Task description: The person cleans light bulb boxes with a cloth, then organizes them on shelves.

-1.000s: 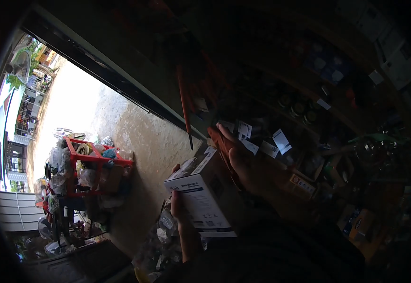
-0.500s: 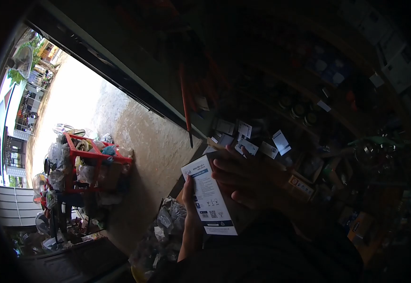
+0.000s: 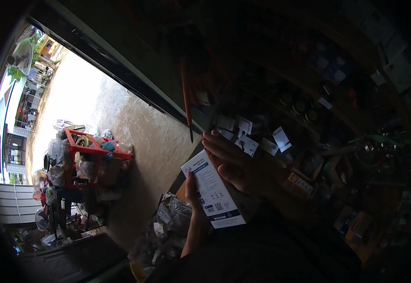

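Note:
A white and dark blue printed cardboard box stands tilted in front of me, its lettered side lit by the doorway. My left hand grips its left edge, thumb on the printed face. My right hand lies along the box's shaded right side with its fingers stretched out toward the upper left. Whether the palm presses on the cardboard is too dark to tell. Just beyond the fingertips, several white cards or small packets lie in the gloom.
Left of me, a red rack overflows with bags and scrap on the concrete floor. Plastic bags are heaped below my left arm. A long orange rod hangs ahead. Dark shelves hold small boxes to the right.
My right hand has slid up and left along the box, its fingers now straighter and closer together. The box's lower end has swung slightly right and up, still in my left hand.

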`<state>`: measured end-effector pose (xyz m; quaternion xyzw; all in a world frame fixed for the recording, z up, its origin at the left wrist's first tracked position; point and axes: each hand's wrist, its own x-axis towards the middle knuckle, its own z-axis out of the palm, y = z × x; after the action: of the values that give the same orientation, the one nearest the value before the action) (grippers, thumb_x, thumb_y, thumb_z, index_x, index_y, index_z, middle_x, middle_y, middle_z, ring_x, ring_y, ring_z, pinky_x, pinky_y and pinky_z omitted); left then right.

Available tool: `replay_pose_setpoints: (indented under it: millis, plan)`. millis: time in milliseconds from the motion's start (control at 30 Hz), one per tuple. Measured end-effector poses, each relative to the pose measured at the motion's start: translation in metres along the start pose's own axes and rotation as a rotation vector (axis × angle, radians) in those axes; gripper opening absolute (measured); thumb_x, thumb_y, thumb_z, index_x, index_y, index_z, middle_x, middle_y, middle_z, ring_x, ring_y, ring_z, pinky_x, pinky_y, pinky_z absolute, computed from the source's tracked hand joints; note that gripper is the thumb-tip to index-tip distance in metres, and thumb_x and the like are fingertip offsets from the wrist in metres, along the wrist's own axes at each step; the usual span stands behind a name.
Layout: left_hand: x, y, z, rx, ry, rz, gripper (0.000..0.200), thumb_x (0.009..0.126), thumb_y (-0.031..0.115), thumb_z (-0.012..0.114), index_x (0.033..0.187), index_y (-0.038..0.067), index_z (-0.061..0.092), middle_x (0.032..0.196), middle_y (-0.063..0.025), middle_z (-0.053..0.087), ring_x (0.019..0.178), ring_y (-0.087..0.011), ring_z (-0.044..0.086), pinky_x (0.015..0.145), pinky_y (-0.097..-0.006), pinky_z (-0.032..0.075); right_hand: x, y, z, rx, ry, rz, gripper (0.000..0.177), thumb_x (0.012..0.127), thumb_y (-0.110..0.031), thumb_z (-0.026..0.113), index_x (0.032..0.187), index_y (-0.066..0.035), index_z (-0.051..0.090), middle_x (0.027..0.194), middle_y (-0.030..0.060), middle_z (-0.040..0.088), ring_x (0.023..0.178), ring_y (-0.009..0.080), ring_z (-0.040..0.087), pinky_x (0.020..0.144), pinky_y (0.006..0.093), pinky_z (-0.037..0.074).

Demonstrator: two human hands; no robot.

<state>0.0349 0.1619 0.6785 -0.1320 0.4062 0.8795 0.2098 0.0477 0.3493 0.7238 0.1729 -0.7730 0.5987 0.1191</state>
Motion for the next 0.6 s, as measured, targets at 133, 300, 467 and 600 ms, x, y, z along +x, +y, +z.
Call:
replay_pose_setpoints:
  millis: [133,300,467,600]
  plan:
    - [0.030,0.028,-0.018,-0.134,-0.316,0.100,0.061,0.104,0.052,0.042,0.129,-0.002,0.056,0.112,-0.0163,0.069,0.101,-0.0234,0.069,0.089,-0.0370,0.057,-0.016,-0.027,0.011,-0.110,-0.244,-0.078,0.060,0.107,-0.037,0.047,0.151,0.002,0.041,0.164,0.0165,0.029,0.153,0.0307,0.025,0.124,0.0450,0.022]
    - [0.021,0.033,-0.012,0.116,-0.024,0.351,0.062,0.104,0.053,0.041,0.135,0.001,0.051,0.123,-0.0181,0.062,0.112,-0.0261,0.064,0.095,-0.0428,0.055,-0.034,-0.010,0.023,0.336,-0.001,0.286,0.050,0.106,-0.023,0.050,0.152,-0.003,0.043,0.162,0.0177,0.033,0.153,0.0298,0.024,0.122,0.0444,0.026]
    - [0.002,0.001,-0.008,-0.052,-0.027,0.449,0.061,0.104,0.047,0.044,0.147,0.004,0.040,0.131,-0.0217,0.058,0.112,-0.0291,0.065,0.093,-0.0416,0.057,-0.021,0.031,0.022,0.206,0.167,0.351,0.049,0.108,-0.031,0.045,0.147,-0.002,0.047,0.150,0.0184,0.048,0.140,0.0285,0.046,0.115,0.0376,0.037]
    - [0.002,0.003,0.003,0.067,-0.085,0.581,0.066,0.104,0.044,0.044,0.157,0.007,0.027,0.138,-0.0230,0.053,0.120,-0.0325,0.061,0.101,-0.0453,0.053,-0.028,0.082,0.044,0.488,0.285,0.556,0.051,0.108,-0.041,0.042,0.138,-0.001,0.055,0.134,0.0162,0.062,0.123,0.0247,0.060,0.105,0.0338,0.043]
